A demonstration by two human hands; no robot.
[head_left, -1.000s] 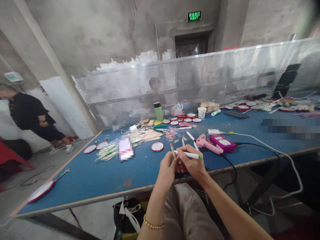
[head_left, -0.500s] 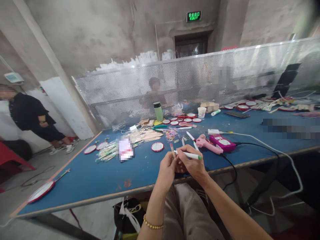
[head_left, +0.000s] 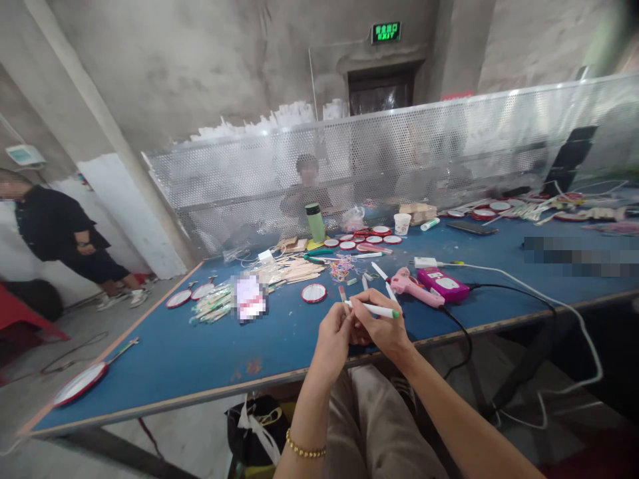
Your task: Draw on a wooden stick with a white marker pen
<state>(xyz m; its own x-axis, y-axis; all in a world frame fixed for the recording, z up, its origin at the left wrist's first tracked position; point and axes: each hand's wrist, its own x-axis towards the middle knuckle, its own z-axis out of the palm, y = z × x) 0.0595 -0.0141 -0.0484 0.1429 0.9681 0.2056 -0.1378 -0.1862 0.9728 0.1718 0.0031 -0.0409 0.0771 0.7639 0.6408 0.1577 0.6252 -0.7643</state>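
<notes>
At the table's front edge, my left hand [head_left: 334,330] pinches a small wooden stick [head_left: 343,295] with a reddish tip that points up. My right hand [head_left: 380,327] grips a white marker [head_left: 373,309] with a green end, its other end reaching the stick. Both hands touch each other, and the lower part of the stick is hidden behind the fingers. Just beyond them lies a round white disc with a red rim [head_left: 314,293]. Right of the hands rests a pink glue gun [head_left: 415,288] beside a purple box [head_left: 443,285].
Wooden sticks [head_left: 299,269], colourful rubber bands [head_left: 342,267] and several red-rimmed discs [head_left: 373,239] lie farther back, near a green bottle [head_left: 315,224] and paper cup [head_left: 402,224]. A phone [head_left: 250,298] lies left. A white cable [head_left: 519,281] crosses the right side. A person [head_left: 60,229] stands left.
My hands stay almost in place, with the stick and marker still held together. The view has shifted very slightly; nothing on the table has visibly moved.
</notes>
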